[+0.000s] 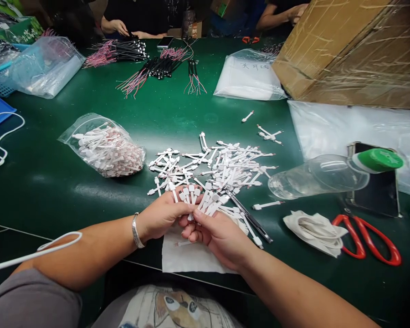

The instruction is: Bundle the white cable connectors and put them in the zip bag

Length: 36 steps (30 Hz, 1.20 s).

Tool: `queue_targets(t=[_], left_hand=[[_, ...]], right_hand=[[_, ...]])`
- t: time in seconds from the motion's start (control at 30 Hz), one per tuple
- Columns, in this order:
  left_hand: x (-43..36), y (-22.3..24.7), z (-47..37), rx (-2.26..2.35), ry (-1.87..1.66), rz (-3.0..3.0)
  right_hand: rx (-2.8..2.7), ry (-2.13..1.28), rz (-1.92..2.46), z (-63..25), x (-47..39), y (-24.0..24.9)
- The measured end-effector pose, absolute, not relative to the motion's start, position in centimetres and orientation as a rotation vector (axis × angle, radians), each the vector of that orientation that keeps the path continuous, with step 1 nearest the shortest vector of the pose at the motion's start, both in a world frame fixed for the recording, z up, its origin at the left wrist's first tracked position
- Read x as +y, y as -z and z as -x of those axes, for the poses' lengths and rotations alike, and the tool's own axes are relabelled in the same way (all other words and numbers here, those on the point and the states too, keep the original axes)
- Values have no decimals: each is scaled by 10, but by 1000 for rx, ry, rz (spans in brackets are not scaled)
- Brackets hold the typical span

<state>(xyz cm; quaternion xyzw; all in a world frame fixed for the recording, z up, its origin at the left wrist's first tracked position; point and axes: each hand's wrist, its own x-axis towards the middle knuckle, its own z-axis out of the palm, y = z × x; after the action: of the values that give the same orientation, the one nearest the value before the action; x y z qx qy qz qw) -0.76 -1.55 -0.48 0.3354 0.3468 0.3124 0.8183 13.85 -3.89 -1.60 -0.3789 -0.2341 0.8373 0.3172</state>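
My left hand (167,213) and my right hand (218,232) meet close to the table's near edge. Between left thumb and fingers sit a few short white cables (191,193) with white plugs, fanned upward. Another fan of the same white cables (212,201) is pinched by my right hand; some of the fingers hide behind the bunches. Below lies a white cloth or paper sheet (184,259). Black tweezers (251,217) rest just right of my right hand. Beyond both hands spreads a loose pile of these white cables (230,164).
A clear bag of white cables (111,148) lies left. On the right are a bottle with a green cap (321,175), red-handled scissors (369,239), a folded white cloth (314,232) and a carton (348,50). Black cable bundles (160,67) lie across the table near other people's hands (119,27).
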Motion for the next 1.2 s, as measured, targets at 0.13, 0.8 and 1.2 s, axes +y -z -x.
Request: queue_targets(t=[0.13, 0.8, 1.2], left_hand=[[-16, 8, 7, 756, -672, -716], [-18, 11, 7, 896, -660, -726], [-21, 8, 8, 1073, -719, -946]], right_hand=[[-613, -2190, 1006, -138, -40, 15], [-619, -2223, 1008, -137, -41, 15], [-601, -2129, 1095, -136, -39, 15]])
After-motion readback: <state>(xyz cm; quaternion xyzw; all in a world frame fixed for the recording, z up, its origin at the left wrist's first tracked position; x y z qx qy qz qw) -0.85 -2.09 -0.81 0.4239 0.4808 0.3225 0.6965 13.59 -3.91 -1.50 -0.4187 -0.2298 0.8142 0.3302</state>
